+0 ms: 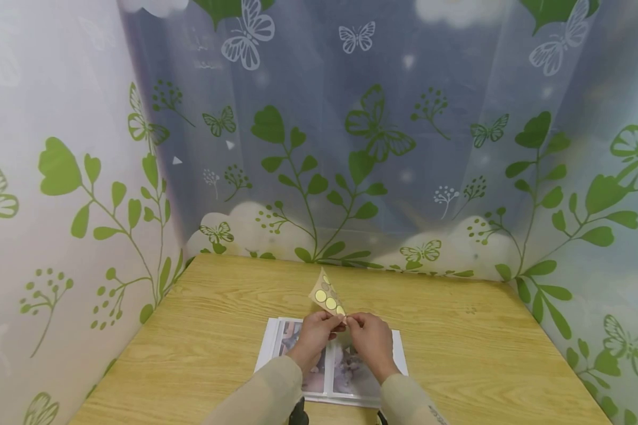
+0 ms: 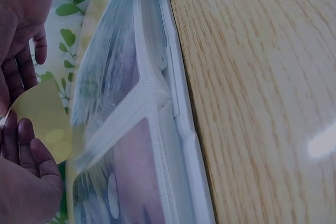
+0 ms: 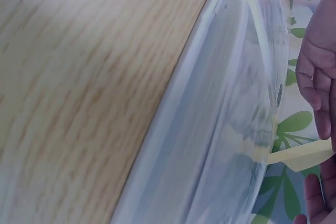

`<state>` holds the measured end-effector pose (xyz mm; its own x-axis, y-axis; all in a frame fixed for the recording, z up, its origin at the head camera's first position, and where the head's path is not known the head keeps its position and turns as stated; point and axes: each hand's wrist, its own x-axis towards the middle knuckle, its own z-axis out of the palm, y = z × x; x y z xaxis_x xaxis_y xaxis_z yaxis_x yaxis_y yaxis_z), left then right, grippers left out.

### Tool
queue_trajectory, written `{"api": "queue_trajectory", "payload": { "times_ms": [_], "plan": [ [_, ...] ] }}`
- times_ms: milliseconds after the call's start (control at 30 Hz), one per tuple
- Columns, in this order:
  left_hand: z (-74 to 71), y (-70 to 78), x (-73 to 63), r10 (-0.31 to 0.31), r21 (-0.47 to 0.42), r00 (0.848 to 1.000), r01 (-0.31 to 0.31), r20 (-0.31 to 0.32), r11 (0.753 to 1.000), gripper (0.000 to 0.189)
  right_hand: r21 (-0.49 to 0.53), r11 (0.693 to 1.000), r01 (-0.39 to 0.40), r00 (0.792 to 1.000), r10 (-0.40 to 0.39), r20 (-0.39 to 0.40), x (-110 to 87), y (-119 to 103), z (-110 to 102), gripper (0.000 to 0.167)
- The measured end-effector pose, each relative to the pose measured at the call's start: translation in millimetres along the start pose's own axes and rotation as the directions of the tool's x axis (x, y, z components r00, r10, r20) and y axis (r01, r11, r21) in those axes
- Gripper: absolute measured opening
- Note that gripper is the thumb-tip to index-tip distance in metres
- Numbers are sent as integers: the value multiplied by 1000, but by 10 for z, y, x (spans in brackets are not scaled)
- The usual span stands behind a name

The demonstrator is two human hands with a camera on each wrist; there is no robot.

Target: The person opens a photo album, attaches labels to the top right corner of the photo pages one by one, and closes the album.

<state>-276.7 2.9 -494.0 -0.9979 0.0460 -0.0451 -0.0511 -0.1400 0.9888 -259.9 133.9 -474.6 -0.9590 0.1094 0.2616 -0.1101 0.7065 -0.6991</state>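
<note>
A small sheet of round yellow stickers is held up over the photo album, one corner pointing away from me. My left hand pinches its near edge between thumb and fingers. Close beside it, my right hand pinches the same edge, the fingertips of both hands nearly meeting. In the left wrist view the sticker sheet bends slightly between the hands. The right wrist view shows the sheet almost edge-on. Below the hands lies the open photo album, partly hidden by the hands and forearms.
Clear plastic pockets with photos cover the album pages. The album lies on a wood-grain table near its front side. Behind and beside the table hang curtains printed with green leaves and butterflies.
</note>
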Motion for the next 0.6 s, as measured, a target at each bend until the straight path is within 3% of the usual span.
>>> {"api": "queue_trajectory", "payload": {
  "times_ms": [233, 600],
  "plan": [
    [-19, -11, 7, 10, -14, 1000, -10, -16, 1000, 15, 2, 1000, -13, 999, 14, -49, 17, 61, 7, 15],
    [-13, 5, -18, 1, 8, 1000, -1, -12, 1000, 16, -77, 993, 91, 995, -93, -22, 17, 58, 56, 16]
  ]
}}
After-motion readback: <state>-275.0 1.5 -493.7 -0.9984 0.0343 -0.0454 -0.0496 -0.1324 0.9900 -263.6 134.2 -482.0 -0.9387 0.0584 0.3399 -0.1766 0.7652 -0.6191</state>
